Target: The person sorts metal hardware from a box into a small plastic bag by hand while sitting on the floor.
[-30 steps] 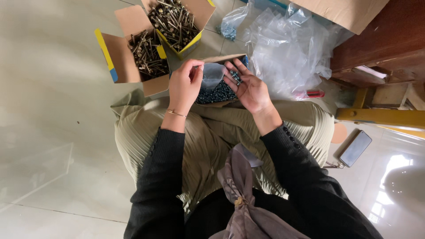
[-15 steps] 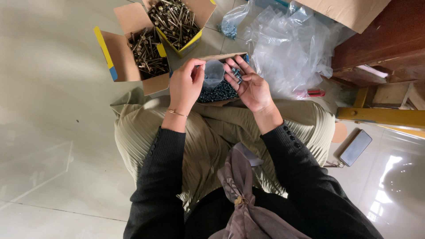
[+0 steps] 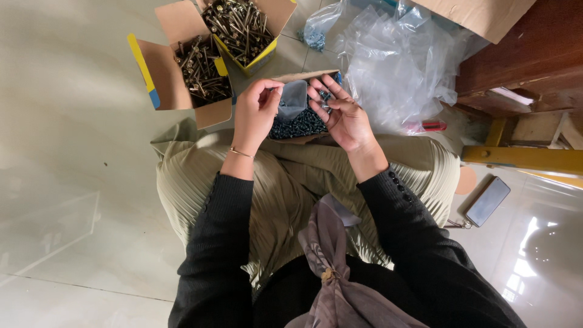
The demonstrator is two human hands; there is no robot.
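2 open cardboard boxes on floor at top, brown inside, yellow and blue outside: left box [image 3: 182, 76], right box [image 3: 252, 30], both full of brass screws. Third open box [image 3: 303, 118] on lap, dark screws inside. Small clear bag [image 3: 293, 100] held over it. Heap of clear bags [image 3: 401, 61] top right. Dark phone [image 3: 487, 201] on floor, screen blank.

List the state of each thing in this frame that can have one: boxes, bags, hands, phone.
Left hand: pinching the small clear bag, open at top.
Right hand: fingers spread, holding a few dark screws.
Box on lap: open, holding dark screws.
Two yellow-edged boxes: flaps open, full of brownish screws.
Pile of clear bags: crumpled, empty.
Phone: on floor, screen dark.
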